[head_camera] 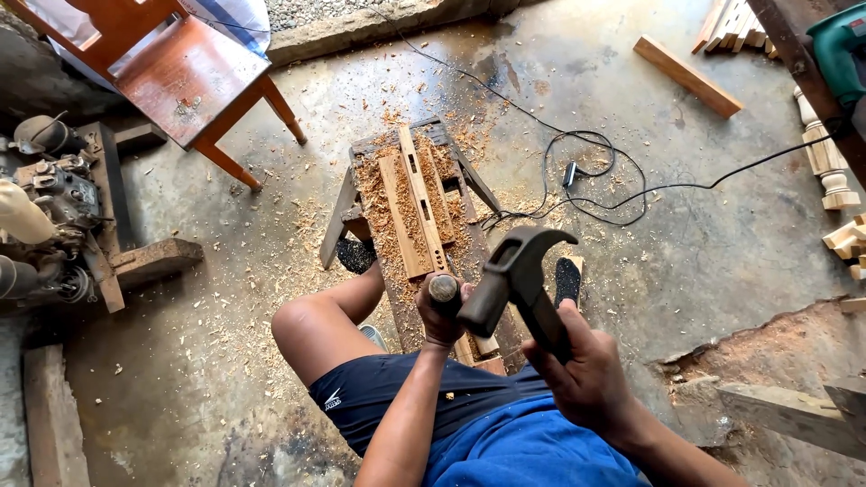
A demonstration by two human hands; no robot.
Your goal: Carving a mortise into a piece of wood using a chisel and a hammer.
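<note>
I sit astride a low wooden bench (361,185) covered in shavings. A long wooden strip with cut slots (422,194) lies along it beside a wider board (397,216). My left hand (439,316) grips a chisel whose round handle end (443,288) points up at me, its blade hidden below. My right hand (586,365) holds a dark claw hammer (516,271) raised just right of the chisel handle, head close to it.
A wooden chair (185,77) stands at the upper left and an engine-like machine (50,212) at the left. A black cable (586,171) loops on the concrete floor. Timber offcuts (687,75), a turned post (825,158) and a green power tool (839,45) lie at the right.
</note>
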